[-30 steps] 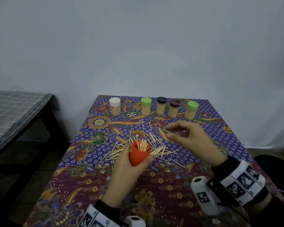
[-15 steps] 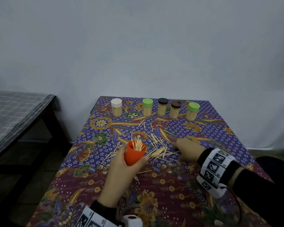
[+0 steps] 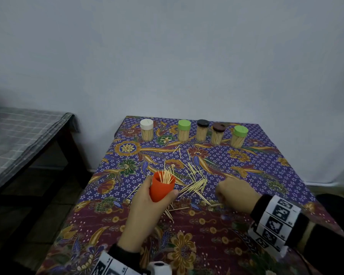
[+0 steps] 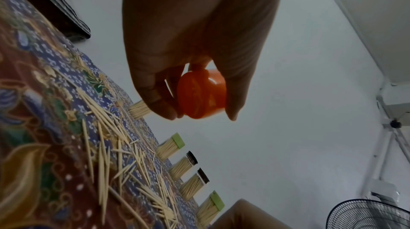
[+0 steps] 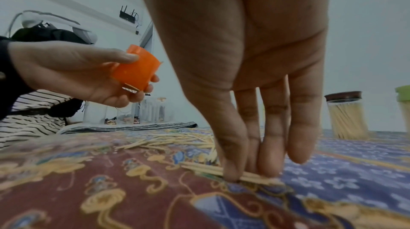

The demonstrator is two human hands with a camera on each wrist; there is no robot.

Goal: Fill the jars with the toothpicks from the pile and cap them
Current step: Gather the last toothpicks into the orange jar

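Loosely scattered wooden toothpicks [image 3: 195, 184], smooth round orange jar [image 3: 161, 187], patterned cloth [image 3: 187, 245]

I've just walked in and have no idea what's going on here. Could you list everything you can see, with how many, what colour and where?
Capped jars of toothpicks: five; lids white, green, black, brown, green; row along the table's far edge.
Orange cup: one, partly filled with toothpicks, held above the table.
Loose toothpicks: many, pale wood, scattered mid-table.
Tablecloth: one, purple and maroon floral, covering the table.
Side table: one, grey checked cover, at left.
Fan: one, dark, seen in the left wrist view.
Left hand: grips the orange cup.
Right hand: fingertips pinch a few toothpicks on the tablecloth.
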